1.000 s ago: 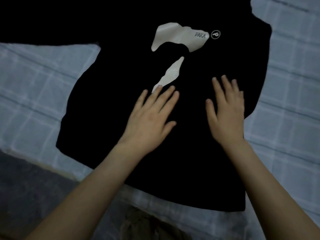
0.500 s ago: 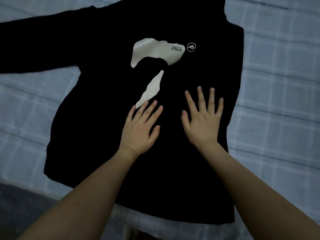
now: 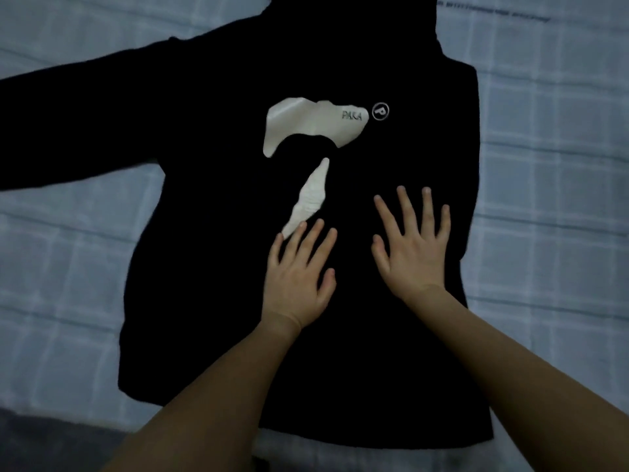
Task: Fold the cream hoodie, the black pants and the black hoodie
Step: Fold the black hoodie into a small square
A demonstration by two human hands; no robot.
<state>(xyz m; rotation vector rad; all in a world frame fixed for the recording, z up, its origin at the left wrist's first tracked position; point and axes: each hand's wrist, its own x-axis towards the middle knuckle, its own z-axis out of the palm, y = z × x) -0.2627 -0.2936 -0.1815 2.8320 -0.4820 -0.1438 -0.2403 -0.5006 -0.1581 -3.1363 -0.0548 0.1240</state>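
Observation:
The black hoodie (image 3: 211, 267) lies spread flat on the bed, front up, with a white print (image 3: 316, 122) and a small round logo on its chest. One sleeve stretches out to the left; its right side looks folded in, with a straight edge. My left hand (image 3: 299, 270) rests flat on the hoodie's middle, fingers straight, fingertips at the lower end of the white print. My right hand (image 3: 413, 247) lies flat beside it with fingers spread. The cream hoodie and black pants are out of view.
A light blue checked bedsheet (image 3: 544, 199) covers the bed on all sides of the hoodie. At the bottom left the bed's edge drops to a dark floor (image 3: 51, 444).
My view has tilted up, so more of the hood and left sleeve shows. Both hands stay flat on the hoodie and have slid slightly down its front.

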